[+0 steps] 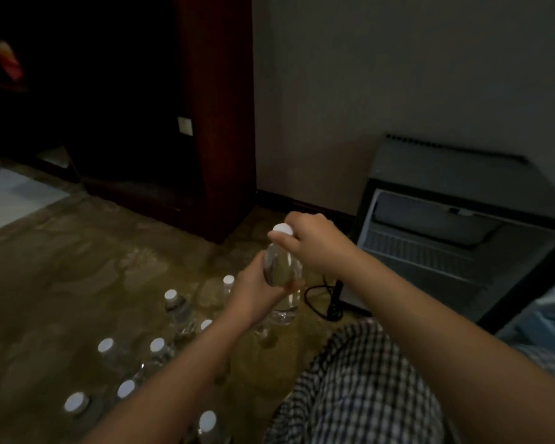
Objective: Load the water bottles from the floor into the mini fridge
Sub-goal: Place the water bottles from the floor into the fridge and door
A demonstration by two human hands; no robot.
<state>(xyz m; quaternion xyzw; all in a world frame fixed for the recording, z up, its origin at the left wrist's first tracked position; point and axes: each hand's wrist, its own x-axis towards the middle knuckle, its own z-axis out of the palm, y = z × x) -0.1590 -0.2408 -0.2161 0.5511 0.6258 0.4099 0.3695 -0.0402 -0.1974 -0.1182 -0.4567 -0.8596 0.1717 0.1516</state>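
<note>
A clear water bottle (282,267) with a white cap is held up off the floor in both hands. My left hand (257,293) grips its body from below and the left. My right hand (314,245) pinches the neck just under the cap. Several more white-capped bottles (178,310) stand on the carpet at the lower left. The mini fridge (446,251) stands open at the right, its wire shelf and pale inside showing.
A black power cable (321,299) lies on the carpet by the fridge's left corner. A dark wooden cabinet (218,123) stands behind, against the pale wall. My checked-cloth knee (359,389) fills the bottom middle.
</note>
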